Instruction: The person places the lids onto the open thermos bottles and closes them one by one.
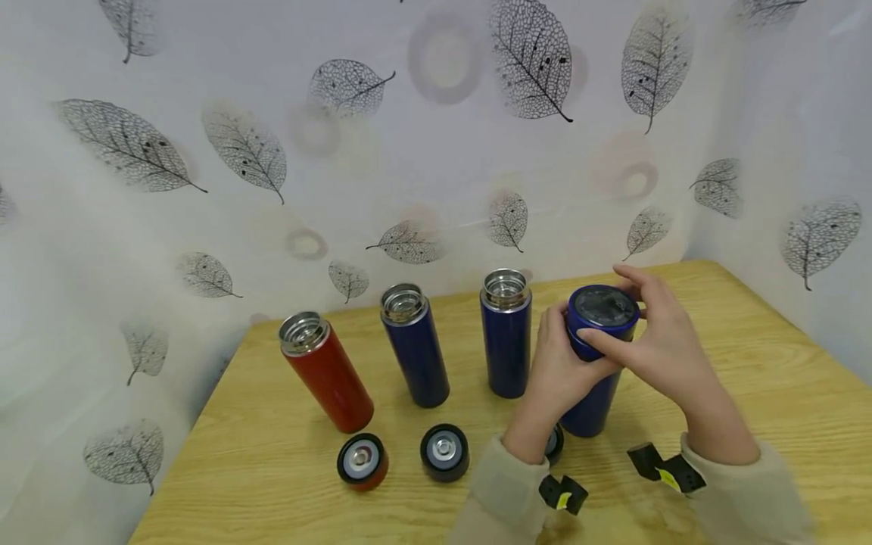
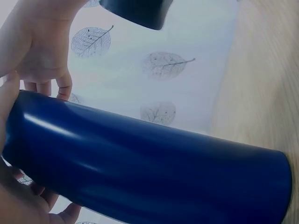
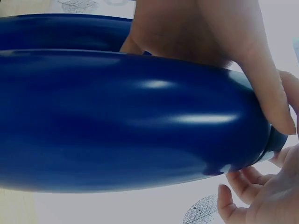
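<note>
A blue thermos bottle (image 1: 591,405) stands upright on the table at the right, its lid (image 1: 603,306) on top. My left hand (image 1: 555,371) grips the bottle's upper part from the left side. With thumb and fingers around the lid's edge, my right hand (image 1: 664,344) holds it from the right. In the left wrist view the bottle (image 2: 154,158) fills the lower half, with fingers at its top end. The right wrist view shows the bottle (image 3: 131,121) up close, both hands gathered near the lid end.
Left of my hands stand a red bottle (image 1: 334,382) and two blue bottles (image 1: 420,359), (image 1: 507,352), all uncapped. In front lie a red lid (image 1: 362,463), a dark lid (image 1: 444,454) and another lid (image 1: 555,445) partly hidden by my left wrist. A leaf-print cloth (image 1: 422,174) hangs behind the table.
</note>
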Demonstrator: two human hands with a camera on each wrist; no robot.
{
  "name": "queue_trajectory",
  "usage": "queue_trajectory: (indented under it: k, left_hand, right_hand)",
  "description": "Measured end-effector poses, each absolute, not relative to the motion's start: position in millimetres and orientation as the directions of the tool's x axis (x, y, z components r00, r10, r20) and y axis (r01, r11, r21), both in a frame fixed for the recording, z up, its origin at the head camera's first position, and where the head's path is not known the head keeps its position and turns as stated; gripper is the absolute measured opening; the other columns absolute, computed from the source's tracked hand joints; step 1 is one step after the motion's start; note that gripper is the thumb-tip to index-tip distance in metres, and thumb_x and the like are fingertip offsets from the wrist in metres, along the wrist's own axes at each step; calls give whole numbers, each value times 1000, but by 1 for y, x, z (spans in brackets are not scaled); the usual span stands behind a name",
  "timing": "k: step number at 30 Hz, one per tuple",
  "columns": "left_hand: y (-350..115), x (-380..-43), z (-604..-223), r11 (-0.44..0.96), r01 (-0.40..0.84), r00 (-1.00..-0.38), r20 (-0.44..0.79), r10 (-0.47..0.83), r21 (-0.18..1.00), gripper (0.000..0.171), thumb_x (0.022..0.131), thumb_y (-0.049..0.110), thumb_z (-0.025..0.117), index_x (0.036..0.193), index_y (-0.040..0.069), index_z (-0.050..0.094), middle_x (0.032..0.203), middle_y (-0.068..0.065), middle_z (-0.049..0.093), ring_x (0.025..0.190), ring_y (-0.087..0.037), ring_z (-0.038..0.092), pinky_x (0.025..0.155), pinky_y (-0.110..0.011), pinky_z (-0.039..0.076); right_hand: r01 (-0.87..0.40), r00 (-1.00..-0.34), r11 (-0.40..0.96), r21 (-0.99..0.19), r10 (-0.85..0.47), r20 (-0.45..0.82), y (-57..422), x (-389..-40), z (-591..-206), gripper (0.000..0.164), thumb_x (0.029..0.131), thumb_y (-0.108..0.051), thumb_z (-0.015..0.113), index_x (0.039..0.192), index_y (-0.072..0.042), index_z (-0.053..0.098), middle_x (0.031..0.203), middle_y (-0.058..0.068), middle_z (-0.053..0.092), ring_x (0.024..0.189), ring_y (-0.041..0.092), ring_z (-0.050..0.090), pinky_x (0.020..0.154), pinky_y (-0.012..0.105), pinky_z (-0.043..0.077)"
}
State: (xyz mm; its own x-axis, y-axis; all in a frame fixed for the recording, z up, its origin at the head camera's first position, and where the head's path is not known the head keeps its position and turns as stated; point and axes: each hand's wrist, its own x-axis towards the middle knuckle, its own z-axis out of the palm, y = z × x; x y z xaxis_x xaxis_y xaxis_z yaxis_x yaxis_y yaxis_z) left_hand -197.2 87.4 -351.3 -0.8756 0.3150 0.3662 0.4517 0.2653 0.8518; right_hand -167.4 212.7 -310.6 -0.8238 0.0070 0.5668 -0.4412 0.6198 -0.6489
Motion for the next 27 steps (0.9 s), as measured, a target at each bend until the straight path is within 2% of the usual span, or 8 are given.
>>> queue_trajectory:
  k: [6,9,12,16,19,21,24,27]
  left_hand:
    - [84,-200,-350,195,455,-856,365,366,869,69,72,30,73,127,14,33,115,5,38,101,-6,43,84,-24,40]
    - [81,-203,-349,74,411,-840,346,419,908,65,74,24,72,127,15,35,115,6,43,98,-4,48,80,-23,42]
    - [78,-204,-348,28,366,-838,316,445,930,60,75,21,71,126,15,39,113,7,49,95,-4,51,78,-23,44]
    - [78,-203,-348,27,348,-847,302,437,937,57,75,22,71,124,15,43,110,8,51,94,-3,52,77,-23,44]
    - [79,-202,-349,48,355,-859,305,412,934,56,74,24,72,122,16,45,109,9,51,95,-3,51,77,-23,44]
    - [79,-201,-349,65,361,-866,308,393,930,56,73,25,73,121,17,45,108,11,51,95,-2,51,77,-23,44]
    - [81,-200,-350,81,373,-876,321,360,924,55,71,26,74,118,17,46,104,12,51,93,-2,50,77,-22,44]
    - [84,-198,-350,98,386,-882,336,330,917,56,70,25,75,116,17,45,103,12,49,92,-2,49,77,-22,43]
  right_hand:
    - [-497,-799,598,-630,-32,600,215,-167,-310,69,74,-5,68,133,-3,33,117,22,43,105,35,39,84,53,30]
    - [-553,-776,563,-613,-81,626,217,-167,-310,63,78,-1,61,134,-5,32,123,23,42,112,22,40,93,35,30]
    - [-584,-758,555,-592,-112,643,217,-167,-311,63,79,2,59,135,-9,31,122,22,45,110,5,40,89,13,27]
    - [-593,-752,553,-585,-121,648,216,-165,-310,64,78,3,60,134,-9,32,119,20,48,106,-3,40,86,11,28]
    - [-579,-759,561,-591,-107,642,216,-164,-310,65,77,2,61,134,-10,32,117,20,49,105,-2,41,90,17,31]
    - [-559,-774,563,-609,-88,628,217,-163,-309,66,77,1,63,135,-10,32,117,20,50,107,9,45,93,30,33]
    - [-513,-802,569,-642,-51,595,216,-162,-308,69,76,-3,67,135,-9,32,115,20,49,105,28,46,87,50,33]
    - [-472,-820,578,-665,-12,572,214,-163,-308,72,73,-7,70,134,-7,32,113,19,49,102,36,45,82,53,32]
